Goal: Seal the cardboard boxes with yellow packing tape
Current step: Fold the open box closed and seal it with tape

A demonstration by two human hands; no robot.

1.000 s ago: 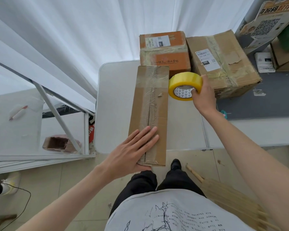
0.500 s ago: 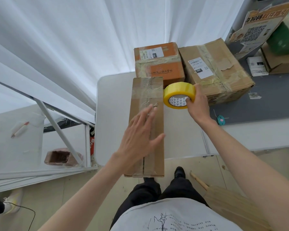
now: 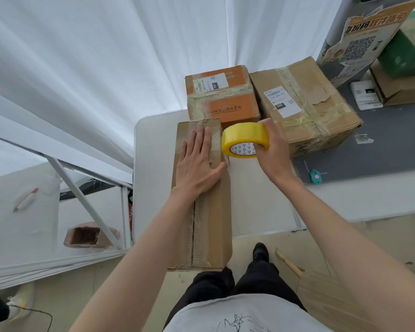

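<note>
Three cardboard boxes (image 3: 201, 200), one tape roll (image 3: 244, 137), two hands (image 3: 197, 164).

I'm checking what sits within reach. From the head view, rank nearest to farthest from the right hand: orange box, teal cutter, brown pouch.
From the right hand:
1. Orange box, just beyond it, up-left.
2. Teal cutter, to its right on the grey mat.
3. Brown pouch, far left, below the table.

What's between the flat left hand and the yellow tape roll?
Head view: only a bare strip of the long cardboard box separates left hand from yellow tape roll.
</note>
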